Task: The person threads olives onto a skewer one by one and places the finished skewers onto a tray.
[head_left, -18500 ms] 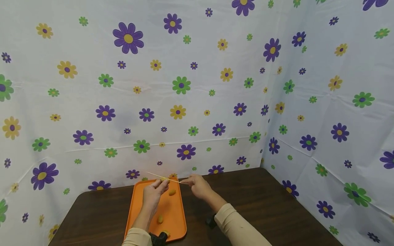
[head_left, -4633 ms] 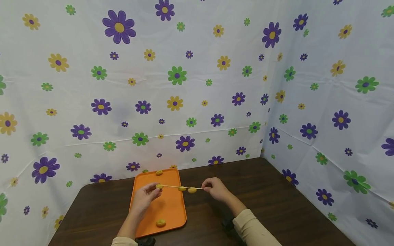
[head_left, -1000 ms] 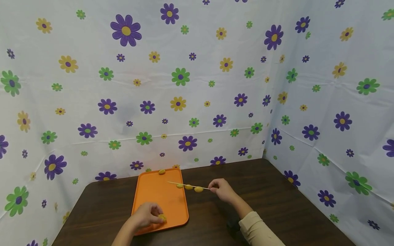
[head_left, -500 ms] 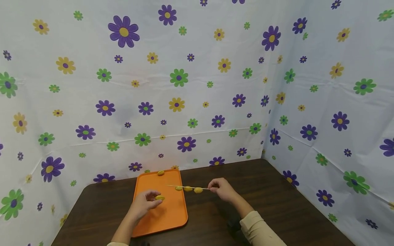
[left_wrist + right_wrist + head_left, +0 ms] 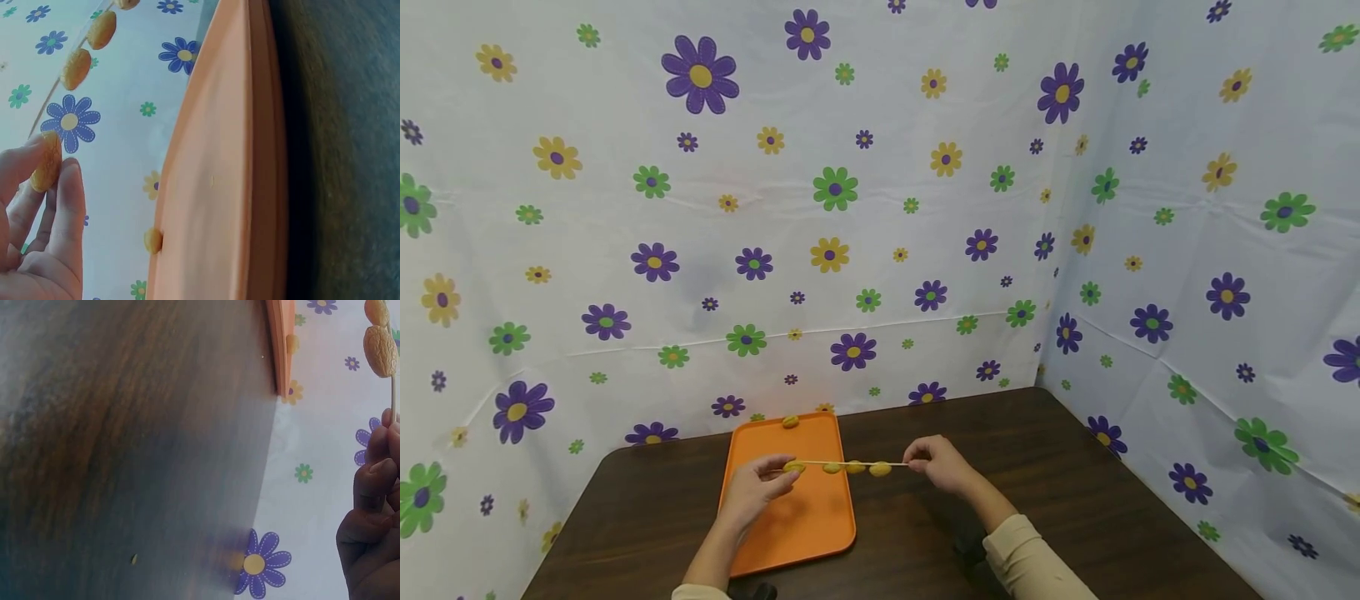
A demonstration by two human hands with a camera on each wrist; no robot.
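My right hand (image 5: 942, 467) pinches the right end of a thin wooden skewer (image 5: 895, 464) held level above the tray's right edge and the table. Three wrinkled, yellow date-like fruits (image 5: 855, 467) are threaded along it, spaced slightly apart. At the skewer's left end, my left hand (image 5: 749, 496) pinches another date-like fruit (image 5: 47, 164) between thumb and fingers. In the left wrist view the skewer's tip meets the top of this fruit. The right wrist view shows fingertips around the skewer just below a wrinkled fruit (image 5: 380, 350).
An orange tray (image 5: 812, 521) lies on the dark wooden table (image 5: 1000, 500) beneath the left hand. One more yellow fruit (image 5: 790, 422) rests at the tray's far edge. A flower-printed cloth (image 5: 880, 250) hangs behind and to the right. A tiny crumb (image 5: 134, 559) lies on the table.
My left hand picked a fruit up from the near part of the tray and raised it to the skewer's left end. The right hand stays nearly still; earlier the skewer carried fewer fruits.
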